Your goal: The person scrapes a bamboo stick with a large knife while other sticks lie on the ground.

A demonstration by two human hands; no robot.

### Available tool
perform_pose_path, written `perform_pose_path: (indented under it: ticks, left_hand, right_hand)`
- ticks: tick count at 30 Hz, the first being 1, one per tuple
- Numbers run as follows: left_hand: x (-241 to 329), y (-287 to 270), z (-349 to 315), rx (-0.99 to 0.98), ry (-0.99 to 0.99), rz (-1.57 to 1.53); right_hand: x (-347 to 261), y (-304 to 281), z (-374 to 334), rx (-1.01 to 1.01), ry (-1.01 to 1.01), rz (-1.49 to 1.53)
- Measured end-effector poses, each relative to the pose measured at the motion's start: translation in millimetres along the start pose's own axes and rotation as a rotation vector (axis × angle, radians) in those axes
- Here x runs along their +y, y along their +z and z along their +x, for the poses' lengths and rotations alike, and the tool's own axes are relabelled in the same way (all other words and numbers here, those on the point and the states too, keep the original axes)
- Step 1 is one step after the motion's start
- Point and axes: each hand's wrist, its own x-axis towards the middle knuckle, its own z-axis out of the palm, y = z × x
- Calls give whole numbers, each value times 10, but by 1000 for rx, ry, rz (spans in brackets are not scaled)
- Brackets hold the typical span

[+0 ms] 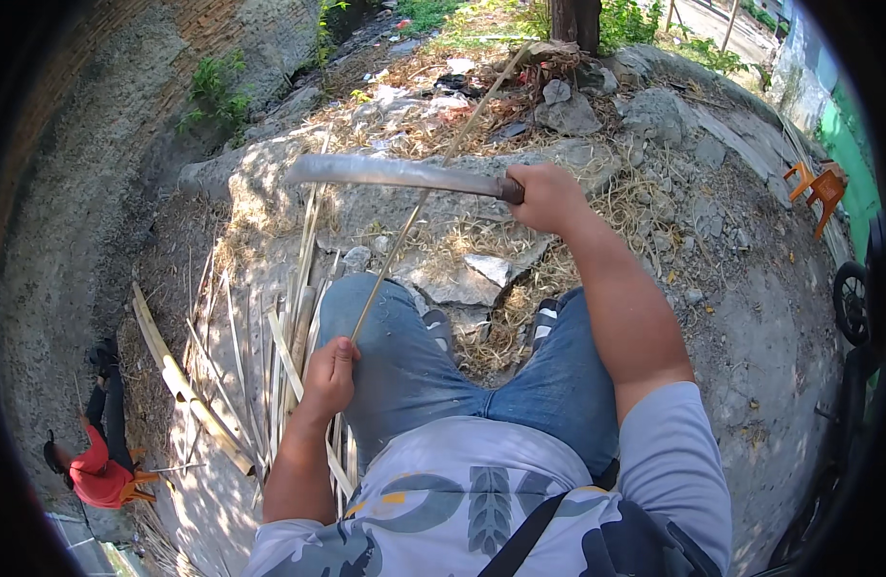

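My right hand [544, 197] is closed round the dark handle of a machete [395, 173]. Its long grey blade points to the left and lies across a thin bamboo strip [390, 262]; whether the two touch I cannot tell. The strip's near end is held in my left hand [329, 375], fingers closed, beside my left knee. From there the strip slants away, up and to the right, past the blade. Several split bamboo strips [294, 327] lie on the ground to the left of my left leg.
Larger split bamboo pieces [188, 389] lie farther left. A person in a red top [101, 471] sits at the far left. Broken concrete [462, 284] and shavings lie before my feet. Beyond are stones [568, 115] and a tree trunk [574, 24]. An orange chair [823, 192] stands right.
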Motion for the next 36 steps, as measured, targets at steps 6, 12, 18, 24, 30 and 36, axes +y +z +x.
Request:
perform_pose_path:
  ticks: [6,12,18,24,30,36]
  left_hand:
    - [-8,4,27,-20,35,-1]
    - [39,12,20,-19,-30,-17]
    - [33,26,15,20,28,82]
    - [106,52,0,21,106,87]
    - [-51,48,-16,43,54,5]
    - [-35,42,1,31,31,-83]
  right_hand:
    - [272,48,-76,191,141,236]
    - [-77,6,-71,136,39,98]
    - [-538,69,-58,-85,-269,-64]
    - [-31,81,21,128,-91,-20]
    - [138,43,-12,236,250,271]
    - [-141,19,-61,176,-70,101]
